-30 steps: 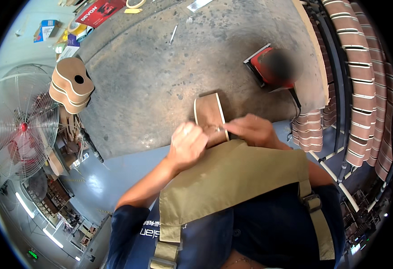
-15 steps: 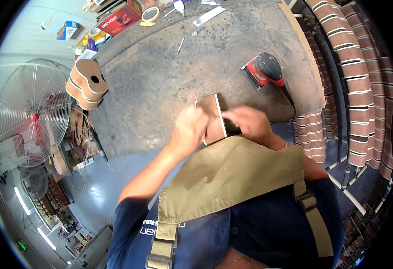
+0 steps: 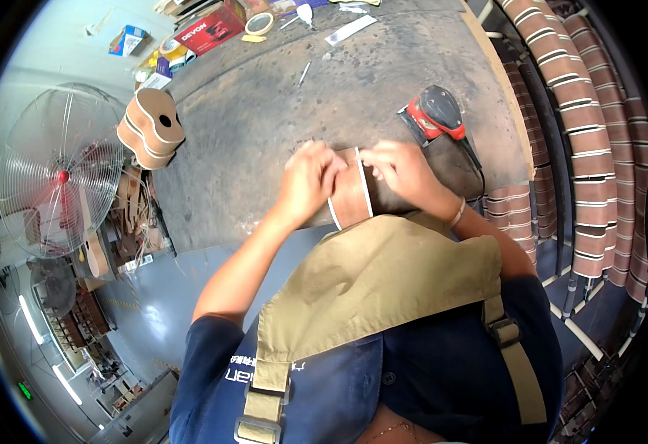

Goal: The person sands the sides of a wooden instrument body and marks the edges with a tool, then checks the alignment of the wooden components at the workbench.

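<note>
In front of my apron, at the table's near edge, a ukulele body [image 3: 350, 196] stands on its side, its brown wooden side facing up between two white edge strips. My left hand [image 3: 309, 181] is closed over its left edge, fingers curled and thumb toward the wood. My right hand [image 3: 407, 174] is at the right white strip near its far end, fingers bent and pressed together. Whether a small piece sits in those fingers is hidden. The lower part of the body is out of sight behind my hands and apron.
A red and black sander [image 3: 436, 115] lies on the worktable [image 3: 242, 140] to the right, its cord trailing off the near edge. Another ukulele body [image 3: 151, 127] stands at the left edge, beside a fan [image 3: 63, 176]. Racks of striped brown bodies [image 3: 592, 163] line the right. Boxes [image 3: 209, 28] and tape sit far back.
Both hands have moved away from me along the ukulele body, toward its far end. The body has turned slightly, and my view has shifted a little. The sander stays put.
</note>
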### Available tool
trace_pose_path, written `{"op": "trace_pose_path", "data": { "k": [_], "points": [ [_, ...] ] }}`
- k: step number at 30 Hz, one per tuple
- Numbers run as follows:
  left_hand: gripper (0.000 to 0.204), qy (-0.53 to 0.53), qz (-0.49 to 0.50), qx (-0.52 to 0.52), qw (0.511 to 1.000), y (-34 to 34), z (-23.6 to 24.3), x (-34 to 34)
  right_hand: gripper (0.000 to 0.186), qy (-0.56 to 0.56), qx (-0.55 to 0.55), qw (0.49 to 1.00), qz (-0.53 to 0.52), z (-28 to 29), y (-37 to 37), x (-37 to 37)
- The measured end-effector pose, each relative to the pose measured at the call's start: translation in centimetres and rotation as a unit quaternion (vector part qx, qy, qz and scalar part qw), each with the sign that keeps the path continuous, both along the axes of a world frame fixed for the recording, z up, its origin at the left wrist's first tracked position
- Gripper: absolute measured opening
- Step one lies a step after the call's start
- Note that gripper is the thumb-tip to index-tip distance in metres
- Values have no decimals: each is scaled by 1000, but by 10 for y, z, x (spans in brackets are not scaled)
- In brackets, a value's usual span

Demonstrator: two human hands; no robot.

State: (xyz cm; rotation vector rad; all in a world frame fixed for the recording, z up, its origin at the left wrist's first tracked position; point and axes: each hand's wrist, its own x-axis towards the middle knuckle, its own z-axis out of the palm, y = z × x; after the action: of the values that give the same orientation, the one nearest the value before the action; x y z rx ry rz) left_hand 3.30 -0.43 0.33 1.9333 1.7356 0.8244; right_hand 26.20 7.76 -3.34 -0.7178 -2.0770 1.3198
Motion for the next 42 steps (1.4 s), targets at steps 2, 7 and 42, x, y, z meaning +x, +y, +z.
{"op": "trace_pose_path", "data": {
  "k": [2, 7, 42],
  "points": [
    [14, 87, -66, 89, 990, -35, -4, 1, 30, 4, 116, 993, 33, 6, -27, 18],
    [21, 101, -167, 255, 947, -73, -18, 13, 34, 20, 222, 971, 89, 10, -60, 40],
    [20, 101, -127, 211, 964, -75, -6, 21, 35, 9, 255, 966, 44, -1, -55, 38]
  ]
}}
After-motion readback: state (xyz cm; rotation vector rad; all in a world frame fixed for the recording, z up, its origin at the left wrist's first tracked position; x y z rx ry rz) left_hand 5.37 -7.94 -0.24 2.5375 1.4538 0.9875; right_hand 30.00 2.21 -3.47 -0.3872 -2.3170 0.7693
